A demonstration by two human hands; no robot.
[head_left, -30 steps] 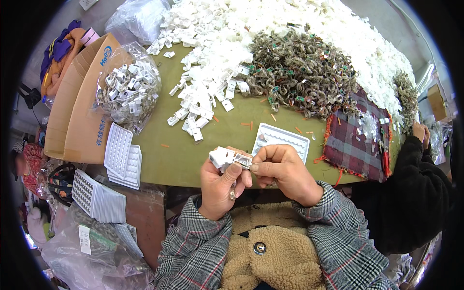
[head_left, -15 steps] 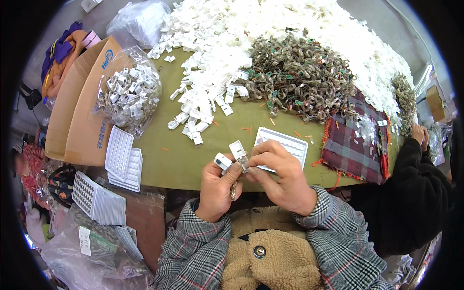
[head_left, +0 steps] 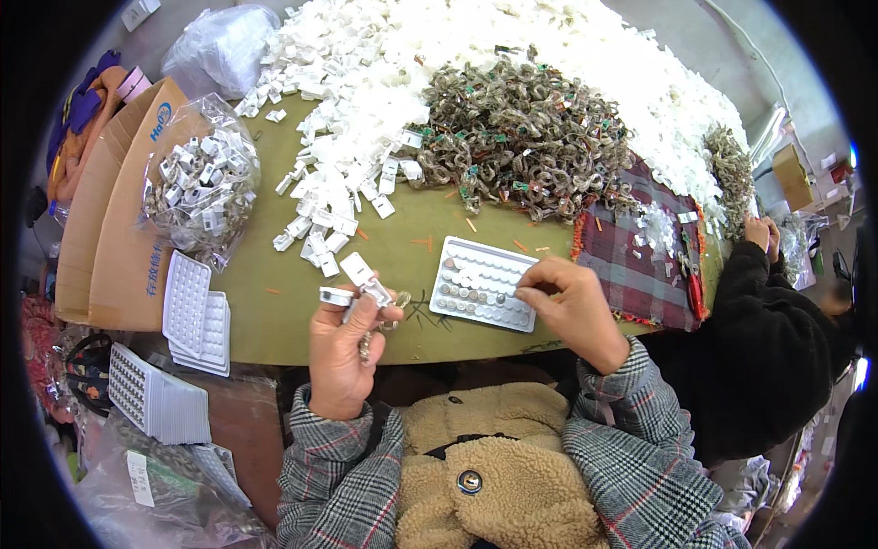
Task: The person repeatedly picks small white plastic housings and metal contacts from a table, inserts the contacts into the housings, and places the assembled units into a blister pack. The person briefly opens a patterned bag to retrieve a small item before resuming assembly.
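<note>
My left hand [head_left: 337, 366] is closed around a small white plastic casing [head_left: 358, 269] with its lid swung up. A coiled, clear-sheathed wire [head_left: 365, 348] hangs from that hand, and another white piece [head_left: 336, 296] sticks out by the thumb. At the right side of a white blister tray [head_left: 524, 265], my right hand [head_left: 581, 311] has thumb and forefinger pinched together; whatever is between them is too small to make out. Round silver button cells [head_left: 471, 295] fill some of the tray's nearer pockets.
White casings [head_left: 315, 197] are heaped across the back, beside a pile of coiled wires [head_left: 521, 137]. A plaid cloth [head_left: 631, 256] lies at right, near a person in black [head_left: 768, 357]. At left stand a cardboard box [head_left: 114, 238], a bag of casings [head_left: 206, 188] and stacked trays [head_left: 165, 403].
My hands have moved apart. The right has left the casing and gone to the tray's right side; the left has shifted left with the casing. The whole view has shifted too.
</note>
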